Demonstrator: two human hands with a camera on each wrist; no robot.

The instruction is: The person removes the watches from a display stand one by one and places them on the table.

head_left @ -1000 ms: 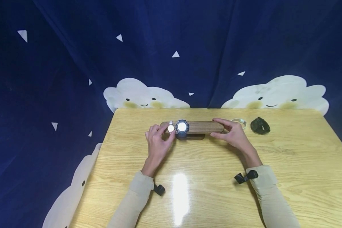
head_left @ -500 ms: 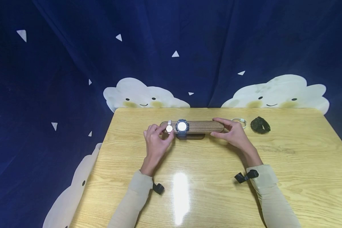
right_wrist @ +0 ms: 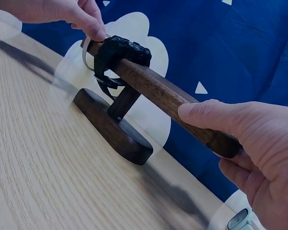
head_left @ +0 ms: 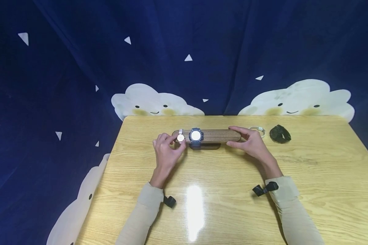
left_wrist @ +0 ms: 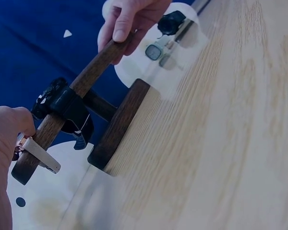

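Note:
A dark wooden watch stand (head_left: 220, 135), a bar on a post and base (right_wrist: 120, 129), stands on the table. My left hand (head_left: 167, 151) pinches a small white-strapped watch (head_left: 180, 137) between thumb and forefinger at the bar's left end. Its light strap (left_wrist: 42, 154) loops round the bar. Just right of it, a chunky dark watch (head_left: 196, 135) hangs on the bar, its strap (left_wrist: 78, 117) dangling below. My right hand (head_left: 252, 143) grips the bar's right end, thumb on the near side and fingers on the far side.
To the right of the stand lie a white-strapped watch (head_left: 258, 130) with a squarish face (left_wrist: 153, 52) and a black watch (head_left: 280, 134). The wooden table (head_left: 233, 204) ends at a dark blue curtain (head_left: 184, 68) printed with clouds.
My left hand has slid the small white-strapped watch a little left along the bar, away from the dark watch. My right hand has kept its grip on the bar's end.

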